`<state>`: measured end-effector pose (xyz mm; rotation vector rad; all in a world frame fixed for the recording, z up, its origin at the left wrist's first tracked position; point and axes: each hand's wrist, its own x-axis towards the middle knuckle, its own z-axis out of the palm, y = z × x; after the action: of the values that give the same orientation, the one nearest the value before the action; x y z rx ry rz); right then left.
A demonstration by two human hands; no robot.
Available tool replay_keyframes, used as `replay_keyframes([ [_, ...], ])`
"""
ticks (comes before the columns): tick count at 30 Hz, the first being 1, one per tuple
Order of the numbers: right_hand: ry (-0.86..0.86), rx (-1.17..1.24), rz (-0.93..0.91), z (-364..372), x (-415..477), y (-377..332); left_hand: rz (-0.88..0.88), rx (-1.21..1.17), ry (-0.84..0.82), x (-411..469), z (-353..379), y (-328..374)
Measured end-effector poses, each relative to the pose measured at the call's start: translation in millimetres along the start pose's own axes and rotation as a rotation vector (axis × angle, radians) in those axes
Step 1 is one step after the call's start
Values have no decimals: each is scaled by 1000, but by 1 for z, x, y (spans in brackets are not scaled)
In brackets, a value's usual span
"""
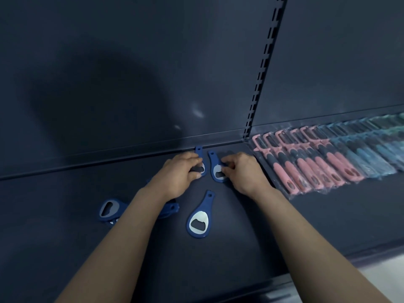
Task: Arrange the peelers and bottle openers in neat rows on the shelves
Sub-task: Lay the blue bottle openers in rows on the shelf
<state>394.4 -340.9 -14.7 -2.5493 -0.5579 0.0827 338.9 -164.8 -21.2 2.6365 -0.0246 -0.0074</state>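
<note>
Two blue bottle openers lie side by side near the back of the dark shelf (65,226), handles pointing at the back panel. My left hand (179,173) grips the left opener (199,152) by its round head. My right hand (242,171) pinches the right opener (213,169) at the edge of its head. A third blue opener (200,217) lies alone nearer to me. More blue openers (109,209) lie in a loose heap at the left, partly hidden by my left forearm. Wrapped pink peelers (306,162) lie in a row at the right.
Blue and green wrapped peelers (367,149) continue the row toward the far right. A slotted upright (262,68) splits the dark back panel. The shelf's front edge (328,259) runs along the lower right, with pale floor beyond it.
</note>
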Motion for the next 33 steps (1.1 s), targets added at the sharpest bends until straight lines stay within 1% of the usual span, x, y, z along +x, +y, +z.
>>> replay_keyframes([
  [5,16,8,14,1,0,-1,31,137,210,1,2,9],
  [9,27,22,29,2,0,-1,17,153,250,1,7,11],
  [12,27,34,41,2,0,-1,-59,150,238,3,7,10],
  [18,23,43,42,5,1,-3,-86,-89,55,-1,0,7],
  [22,20,36,27,6,0,-5,-105,-155,10,-4,-2,2],
  [24,18,34,24,5,1,-6,-97,-118,19,-4,0,1],
  [29,8,19,12,5,0,-8,-96,89,79,1,7,-2],
  [33,7,13,17,6,0,-10,-95,80,101,4,10,-4],
])
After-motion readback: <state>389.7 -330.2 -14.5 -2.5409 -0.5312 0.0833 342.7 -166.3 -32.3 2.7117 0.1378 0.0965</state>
